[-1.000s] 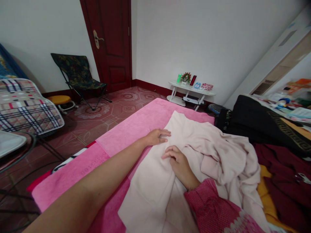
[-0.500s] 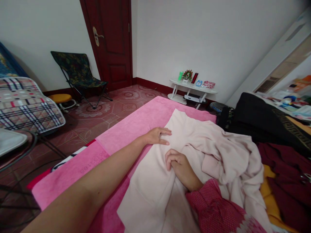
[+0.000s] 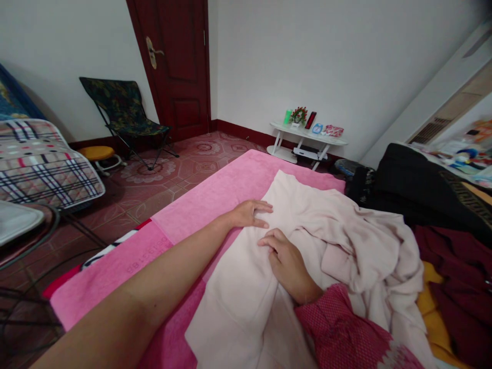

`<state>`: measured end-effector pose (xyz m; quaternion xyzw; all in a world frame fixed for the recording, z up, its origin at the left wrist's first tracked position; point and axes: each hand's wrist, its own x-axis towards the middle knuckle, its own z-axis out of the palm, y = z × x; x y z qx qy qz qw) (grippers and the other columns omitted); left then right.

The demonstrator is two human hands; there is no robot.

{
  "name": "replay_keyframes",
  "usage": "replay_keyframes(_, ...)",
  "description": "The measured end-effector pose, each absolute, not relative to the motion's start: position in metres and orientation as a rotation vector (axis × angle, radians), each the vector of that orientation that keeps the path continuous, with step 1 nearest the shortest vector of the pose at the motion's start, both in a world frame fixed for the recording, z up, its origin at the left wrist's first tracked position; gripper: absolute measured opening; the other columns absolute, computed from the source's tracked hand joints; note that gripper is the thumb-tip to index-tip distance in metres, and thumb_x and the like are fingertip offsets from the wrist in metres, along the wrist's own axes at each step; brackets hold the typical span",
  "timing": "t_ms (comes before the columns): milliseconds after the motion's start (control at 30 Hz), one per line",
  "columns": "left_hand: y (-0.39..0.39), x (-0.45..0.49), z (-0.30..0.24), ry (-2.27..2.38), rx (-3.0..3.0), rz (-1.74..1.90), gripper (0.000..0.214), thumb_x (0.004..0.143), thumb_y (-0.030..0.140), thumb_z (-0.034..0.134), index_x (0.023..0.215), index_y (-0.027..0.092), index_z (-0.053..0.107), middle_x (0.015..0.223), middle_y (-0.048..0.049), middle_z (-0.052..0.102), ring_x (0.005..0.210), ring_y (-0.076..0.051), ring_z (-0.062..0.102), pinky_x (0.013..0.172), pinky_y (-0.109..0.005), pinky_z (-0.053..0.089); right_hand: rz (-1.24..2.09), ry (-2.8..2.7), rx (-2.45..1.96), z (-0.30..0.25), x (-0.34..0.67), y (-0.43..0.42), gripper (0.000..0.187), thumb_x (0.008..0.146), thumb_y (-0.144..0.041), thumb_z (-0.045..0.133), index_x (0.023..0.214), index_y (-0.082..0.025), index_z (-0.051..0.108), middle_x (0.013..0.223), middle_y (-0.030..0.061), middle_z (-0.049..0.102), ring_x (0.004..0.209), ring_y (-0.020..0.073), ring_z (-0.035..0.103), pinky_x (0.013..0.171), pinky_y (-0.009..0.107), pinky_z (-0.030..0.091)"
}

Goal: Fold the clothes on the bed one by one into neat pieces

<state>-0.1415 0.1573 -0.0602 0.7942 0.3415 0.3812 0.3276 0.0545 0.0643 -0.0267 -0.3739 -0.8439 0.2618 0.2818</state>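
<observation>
A pale pink garment [image 3: 230, 292], its fabric soft and creased, lies spread over a bright pink towel [image 3: 207, 200]. My left hand [image 3: 251, 213] rests at the garment's left edge, thumb and fingers apart, touching the cloth. Just below and to the right is my right hand [image 3: 286, 264], on the middle of the garment. Its index finger points left along the cloth while the other fingers are loosely bent; no fold of cloth shows between them. To the right, the garment is bunched in folds, with a ribbed cuff [image 3: 336, 260] among them.
Dark red clothing [image 3: 457, 277] and a mustard cloth [image 3: 432, 307] lie at the right, with a black item [image 3: 403, 174] behind. A white side table [image 3: 303, 134] stands by the wall. On the left are a folding chair [image 3: 123, 110] and a yellow stool [image 3: 96, 152].
My right hand's fingers have loosened from a tighter curl, and the index finger now reaches left. My left hand stays in place. The view has shifted slightly.
</observation>
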Motion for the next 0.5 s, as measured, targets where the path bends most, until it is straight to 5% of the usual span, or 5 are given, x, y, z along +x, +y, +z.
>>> replay_keyframes(133,0.157,-0.142,-0.060,0.913,2.081,1.002,0.056,0.066,0.039,0.080,0.114,0.015,0.066,0.128,-0.0147,0.059,0.123,-0.026,0.051,0.107,-0.039,0.037,0.781,-2.289,-1.009,-0.025,0.053,0.062,0.030,0.067,0.001,0.040,0.059,-0.020,0.060,0.080,0.0009,0.056,0.077,0.0140,0.055,0.071,0.025,0.041)
replay_keyframes(267,0.156,-0.142,-0.059,0.908,2.091,0.993,0.057,0.066,0.040,0.080,0.114,0.014,0.066,0.128,-0.0153,0.059,0.123,-0.025,0.051,0.107,-0.038,0.037,0.707,-2.208,-1.047,-0.024,0.051,0.061,0.033,0.067,-0.002,0.041,0.078,-0.021,0.065,0.091,0.0023,0.057,0.082,0.0149,0.055,0.073,0.027,0.041)
replay_keyframes(400,0.157,-0.142,-0.060,0.899,2.087,1.009,0.055,0.067,0.042,0.079,0.113,0.015,0.066,0.127,-0.0145,0.060,0.121,-0.025,0.052,0.107,-0.038,0.037,0.939,-2.226,-0.947,-0.026,0.053,0.070,0.026,0.065,-0.005,0.040,0.048,-0.020,0.052,0.072,0.0014,0.057,0.074,0.0146,0.056,0.071,0.027,0.043)
replay_keyframes(500,0.158,-0.143,-0.061,0.884,2.087,1.028,0.052,0.072,0.045,0.074,0.113,0.014,0.067,0.125,-0.0151,0.061,0.122,-0.025,0.052,0.107,-0.038,0.037,0.782,-1.974,-1.037,-0.030,0.056,0.078,0.023,0.073,-0.013,0.041,0.072,-0.020,0.063,0.091,0.0061,0.062,0.093,0.0193,0.058,0.086,0.034,0.044)
